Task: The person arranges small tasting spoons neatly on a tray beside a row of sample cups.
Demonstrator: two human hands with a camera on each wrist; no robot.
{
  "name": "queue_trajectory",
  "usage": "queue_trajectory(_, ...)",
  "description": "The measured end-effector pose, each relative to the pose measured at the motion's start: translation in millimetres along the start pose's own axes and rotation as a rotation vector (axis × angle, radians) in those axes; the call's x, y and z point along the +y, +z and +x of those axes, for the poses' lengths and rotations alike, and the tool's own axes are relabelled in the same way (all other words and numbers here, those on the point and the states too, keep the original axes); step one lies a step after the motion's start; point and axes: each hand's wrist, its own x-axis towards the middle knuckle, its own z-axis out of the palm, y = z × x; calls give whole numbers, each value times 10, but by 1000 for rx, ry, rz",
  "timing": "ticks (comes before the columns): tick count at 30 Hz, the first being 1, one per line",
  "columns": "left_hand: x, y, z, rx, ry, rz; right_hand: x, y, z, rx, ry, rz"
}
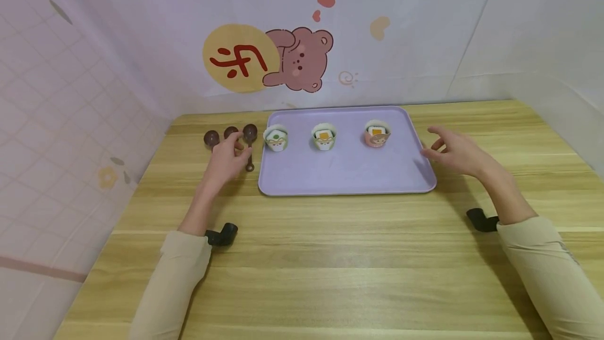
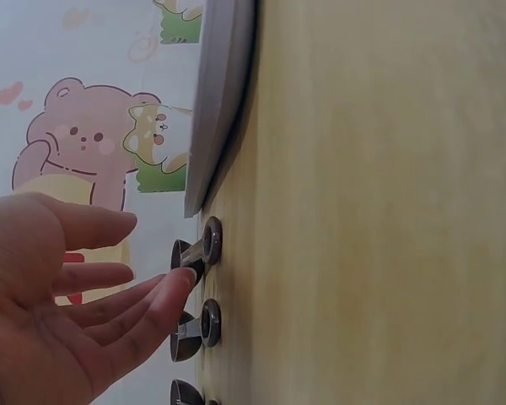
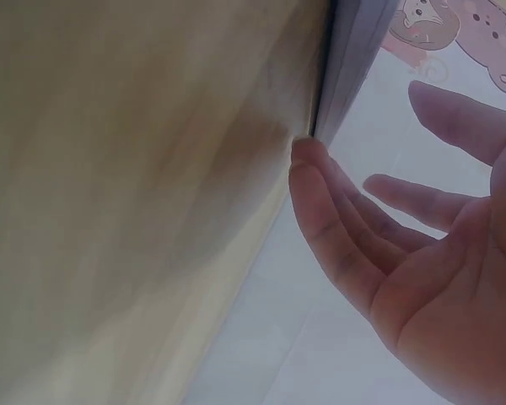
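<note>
My left hand [image 1: 225,160] hovers over three dark brown measuring spoons, its fingers relaxed and holding nothing. The rightmost spoon [image 1: 250,133] shows whole, while the hand hides parts of the middle spoon [image 1: 231,131] and the left spoon [image 1: 211,138]. In the left wrist view, the fingertips are close to one spoon handle [image 2: 211,241]; whether they touch it I cannot tell. Beside the right edge of a lilac tray [image 1: 344,177] is my right hand [image 1: 457,153], fingers loosely bent and holding nothing. Its fingertips [image 3: 308,152] appear near the tray's rim.
Three patterned paper cups stand in a row on the tray: a left cup [image 1: 277,145] with a green-dotted white piece, a middle cup [image 1: 324,144] and a pink right cup [image 1: 376,140] with orange-marked white pieces. Behind the wooden table [image 1: 330,266] rises a decorated wall [image 1: 415,56].
</note>
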Motion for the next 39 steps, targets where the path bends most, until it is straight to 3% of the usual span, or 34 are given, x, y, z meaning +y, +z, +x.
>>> queue_trajectory(8,6,11,29,-25,-22,7,-28,-11,13,-47,10,7)
queue_trajectory(16,8,23,67,-7,-51,12,-29,-5,19,-83,3,29)
queue_trajectory(25,-8,45,107,-14,-85,36,-8,21,32,-83,-9,43)
queue_trajectory(39,13,74,128,-31,-122,10,41,33,36,-116,-18,166)
